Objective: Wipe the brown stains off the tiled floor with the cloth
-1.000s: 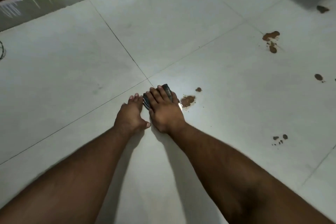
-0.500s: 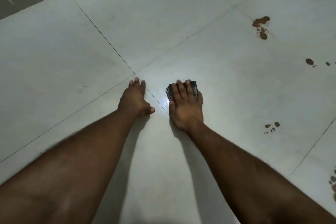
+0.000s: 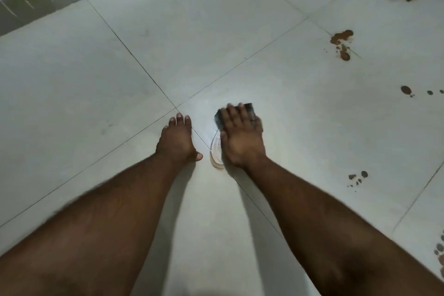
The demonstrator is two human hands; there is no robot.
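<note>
Pressing folded dark cloth (image 3: 247, 109), right hand (image 3: 242, 137), glossy tiles (image 3: 300, 151)

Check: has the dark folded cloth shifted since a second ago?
Yes. The dark folded cloth, under the right hand, slid right, away from the grout-line crossing.

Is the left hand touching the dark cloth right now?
No, the left hand rests flat on the bare pale tiled floor, apart from the dark folded cloth under the right hand.

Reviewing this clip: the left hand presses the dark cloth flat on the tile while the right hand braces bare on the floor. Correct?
No, the hands are swapped. In the head view the right hand presses the dark cloth flat, while the left hand braces bare on the floor.
</note>
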